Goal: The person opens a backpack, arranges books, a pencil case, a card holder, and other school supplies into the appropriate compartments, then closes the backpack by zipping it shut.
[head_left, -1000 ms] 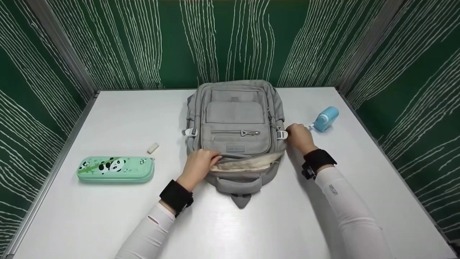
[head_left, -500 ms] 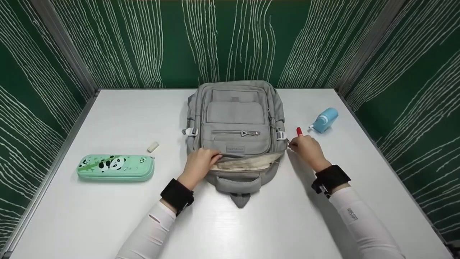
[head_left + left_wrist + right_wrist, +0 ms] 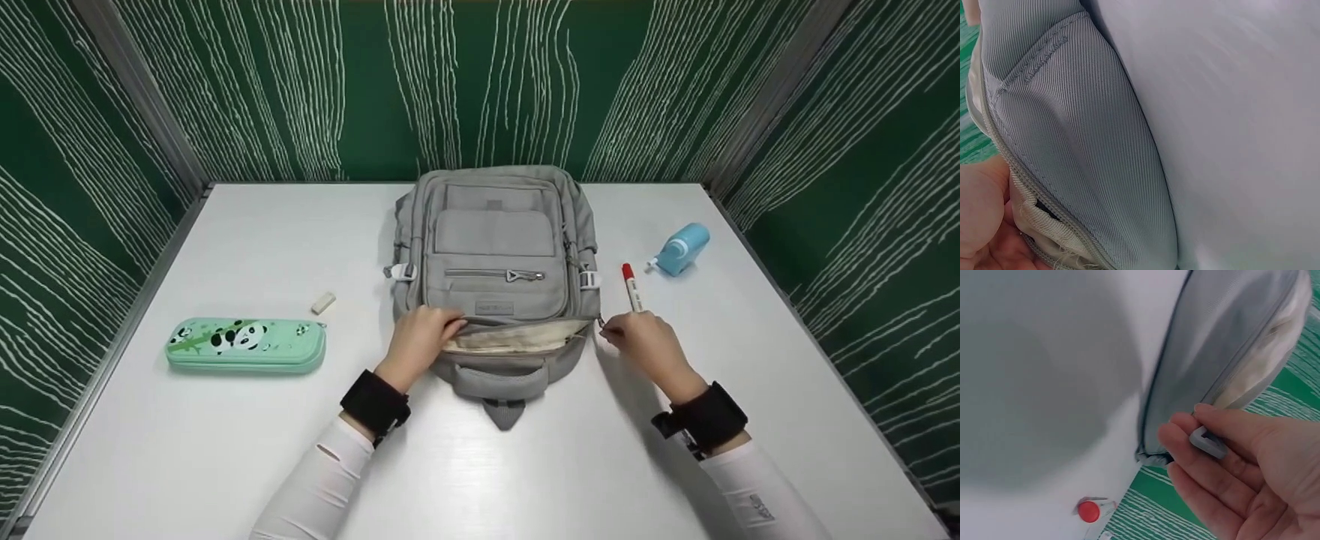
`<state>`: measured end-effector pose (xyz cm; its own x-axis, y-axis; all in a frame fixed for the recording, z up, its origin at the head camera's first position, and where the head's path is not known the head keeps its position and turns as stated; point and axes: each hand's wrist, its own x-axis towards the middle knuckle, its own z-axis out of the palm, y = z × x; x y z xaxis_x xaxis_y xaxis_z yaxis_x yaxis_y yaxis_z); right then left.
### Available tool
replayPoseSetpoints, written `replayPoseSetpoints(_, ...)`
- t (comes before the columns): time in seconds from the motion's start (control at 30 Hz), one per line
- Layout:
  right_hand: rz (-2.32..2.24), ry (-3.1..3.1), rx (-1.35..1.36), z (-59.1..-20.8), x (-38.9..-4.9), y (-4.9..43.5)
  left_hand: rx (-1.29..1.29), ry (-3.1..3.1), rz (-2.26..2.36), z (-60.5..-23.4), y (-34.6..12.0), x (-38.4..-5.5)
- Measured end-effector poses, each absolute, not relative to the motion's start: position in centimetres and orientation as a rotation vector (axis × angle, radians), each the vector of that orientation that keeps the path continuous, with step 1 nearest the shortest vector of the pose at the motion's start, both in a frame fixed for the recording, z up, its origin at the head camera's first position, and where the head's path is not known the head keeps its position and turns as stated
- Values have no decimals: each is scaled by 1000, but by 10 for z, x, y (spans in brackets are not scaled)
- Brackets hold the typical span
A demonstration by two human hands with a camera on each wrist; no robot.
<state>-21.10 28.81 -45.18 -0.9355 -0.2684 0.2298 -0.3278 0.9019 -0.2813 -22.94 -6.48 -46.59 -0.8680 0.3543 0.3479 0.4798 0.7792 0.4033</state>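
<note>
Green walls streaked with white lines enclose a white table point(image 3: 225, 450). At its centre lies a grey backpack point(image 3: 495, 255), flat, with the zipped mouth toward the lower edge of the frame gaping and showing pale lining. The left hand point(image 3: 417, 341) has its grip curled over the left end of that opening, holding the fabric edge. The right hand point(image 3: 649, 345), at the bag's lower right corner, pinches the grey zipper pull point(image 3: 1207, 441) between thumb and fingertips. A red-capped marker point(image 3: 631, 286) lies just above that hand, a blue bottle point(image 3: 682, 249) further upper right. At left sit a green panda pencil case point(image 3: 245, 345) and a small eraser point(image 3: 322, 302).
</note>
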Motion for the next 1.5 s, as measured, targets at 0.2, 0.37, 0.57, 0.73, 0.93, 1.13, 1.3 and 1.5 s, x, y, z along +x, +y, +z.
replayPoseSetpoints(0.2, 489, -2856, 458, -444, -187, 276, -643, -2725, -715, -464, -64, -229)
replayPoseSetpoints(0.37, 483, -2815, 483, -441, -172, 263, -630, -2740, -706, -464, -63, -230)
replayPoseSetpoints(0.57, 469, -2750, 508, -442, -157, 245, -617, -2760, -706, -466, -63, -229)
replayPoseSetpoints(0.73, 462, -2710, 546, -442, -148, 228, -616, -2746, -682, -466, -62, -228)
replayPoseSetpoints(0.93, 468, -2690, 685, -443, -138, 204, -607, -2743, -687, -463, -61, -227)
replayPoseSetpoints(1.13, 499, -2663, 737, -445, -137, 193, -627, -2769, -689, -463, -61, -228)
replayPoseSetpoints(1.3, 546, -2670, 727, -447, -138, 196, -823, -2814, -584, -455, -66, -238)
replayPoseSetpoints(1.5, 570, -2661, 725, -448, -136, 201, -1177, -2894, -290, -434, -75, -262)
